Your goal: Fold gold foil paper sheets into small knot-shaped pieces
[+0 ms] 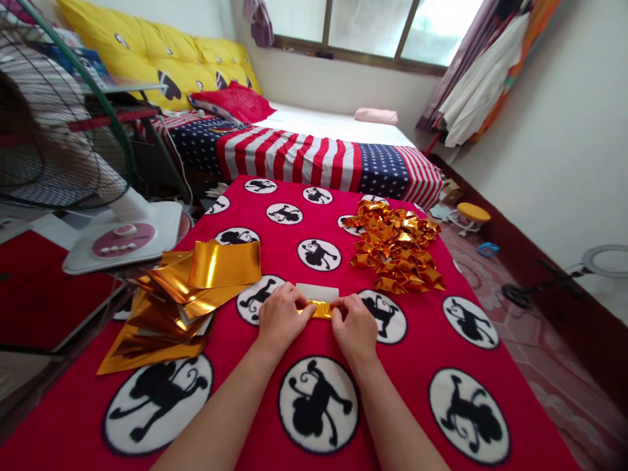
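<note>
On the red cloth with monkey prints (412, 386), a sheet of gold foil paper (321, 309) lies partly folded, its gold side folded over at the near edge and its pale side showing at the far one. My left hand (283, 313) pinches the left end of the fold. At the right end, my right hand (355, 324) pinches it too, fingers bent. Left of my hands is a loose pile of flat gold foil sheets (226, 265). To the right lies a heap of folded gold foil pieces (392, 245).
A fan (122, 229) stands at the left beside the cloth-covered surface. Behind is a bed with a flag-pattern cover (294, 154) and a yellow cushion (147, 46). A yellow stool (473, 212) and a ring-topped stand (601, 260) are on the floor at right.
</note>
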The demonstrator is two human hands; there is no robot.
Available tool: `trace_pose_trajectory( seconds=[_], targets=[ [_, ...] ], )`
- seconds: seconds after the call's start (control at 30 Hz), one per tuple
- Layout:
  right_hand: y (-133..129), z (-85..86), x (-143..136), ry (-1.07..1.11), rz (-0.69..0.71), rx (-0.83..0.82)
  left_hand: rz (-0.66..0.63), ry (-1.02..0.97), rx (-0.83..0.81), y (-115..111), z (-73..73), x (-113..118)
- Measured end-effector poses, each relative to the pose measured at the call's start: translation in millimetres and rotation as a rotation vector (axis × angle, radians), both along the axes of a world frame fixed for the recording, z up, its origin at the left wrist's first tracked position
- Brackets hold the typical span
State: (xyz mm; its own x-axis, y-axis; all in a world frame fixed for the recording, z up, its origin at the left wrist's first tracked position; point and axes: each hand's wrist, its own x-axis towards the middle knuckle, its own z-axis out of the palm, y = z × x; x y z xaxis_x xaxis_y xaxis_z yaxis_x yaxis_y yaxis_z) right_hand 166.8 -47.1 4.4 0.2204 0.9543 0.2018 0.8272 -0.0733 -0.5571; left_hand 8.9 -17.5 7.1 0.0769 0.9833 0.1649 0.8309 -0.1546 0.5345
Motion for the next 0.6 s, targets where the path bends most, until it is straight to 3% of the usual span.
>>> trace_pose_trajectory(
  seconds=[0.6],
  targets=[
    [0.0,-6.0,0.2,0.02,-0.023,0.033,0.003,-0.028,0.022,-0.4,-4.4,-1.7]
  ],
)
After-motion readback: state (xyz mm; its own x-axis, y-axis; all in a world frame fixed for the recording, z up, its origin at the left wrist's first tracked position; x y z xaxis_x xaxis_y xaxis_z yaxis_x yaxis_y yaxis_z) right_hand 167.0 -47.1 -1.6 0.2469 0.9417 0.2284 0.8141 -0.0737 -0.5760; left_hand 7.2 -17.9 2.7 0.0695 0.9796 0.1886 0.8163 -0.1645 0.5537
